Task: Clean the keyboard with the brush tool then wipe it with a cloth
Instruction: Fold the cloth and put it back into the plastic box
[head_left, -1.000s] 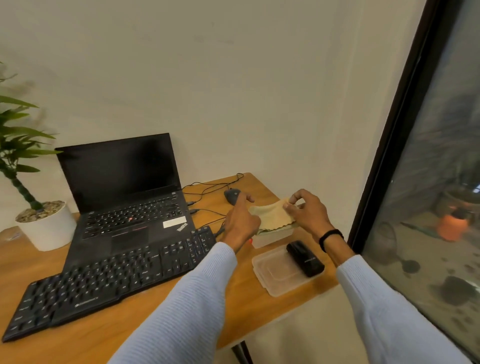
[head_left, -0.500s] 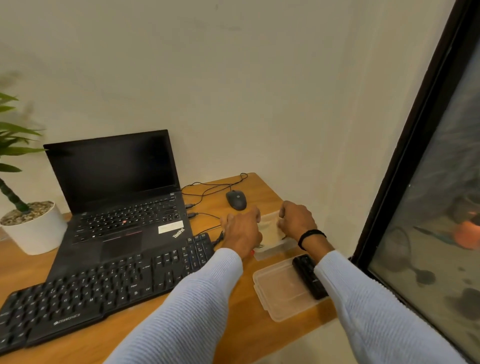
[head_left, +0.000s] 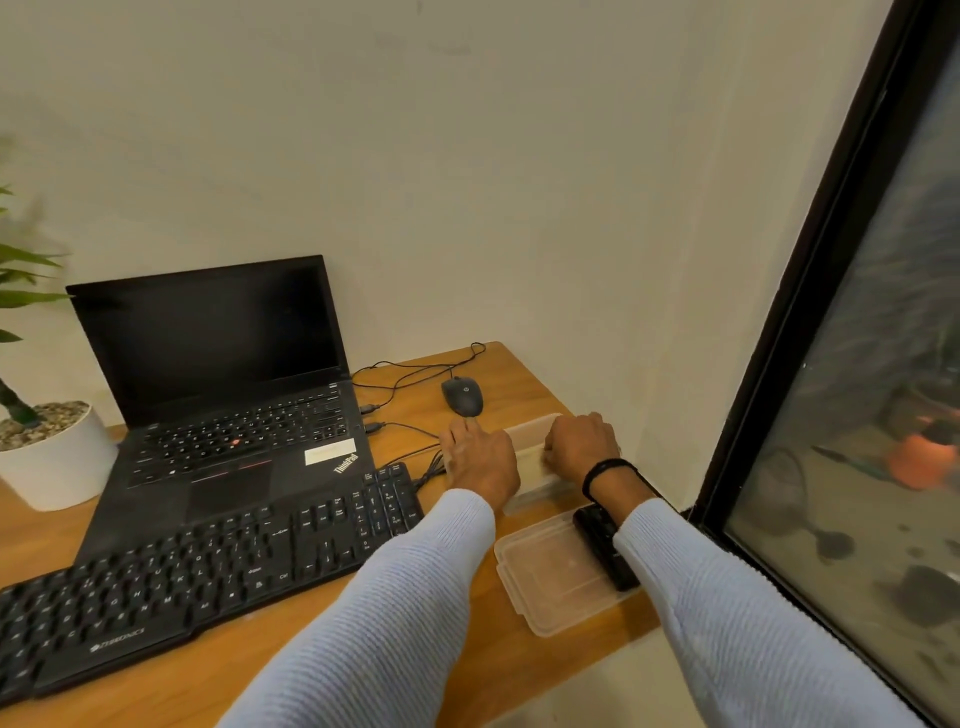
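A pale yellow cloth (head_left: 530, 463) lies in a clear plastic box (head_left: 532, 427) at the desk's right end. My left hand (head_left: 480, 460) and my right hand (head_left: 579, 447) are on either side of the box, fingers curled down onto the cloth, with the fingertips hidden. The black external keyboard (head_left: 208, 571) lies to the left of my arms, in front of the laptop. A black brush tool (head_left: 605, 548) rests on the right edge of the box's lid, partly under my right wrist.
The clear lid (head_left: 550, 577) lies near the desk's front right corner. An open black laptop (head_left: 223, 415), a wired mouse (head_left: 462, 396) with cables, and a white plant pot (head_left: 57, 457) share the wooden desk (head_left: 311, 654). A dark window frame (head_left: 810, 270) is close on the right.
Both hands have lowered the cloth from above the box down into it and drawn closer together. The camera view has shifted slightly.
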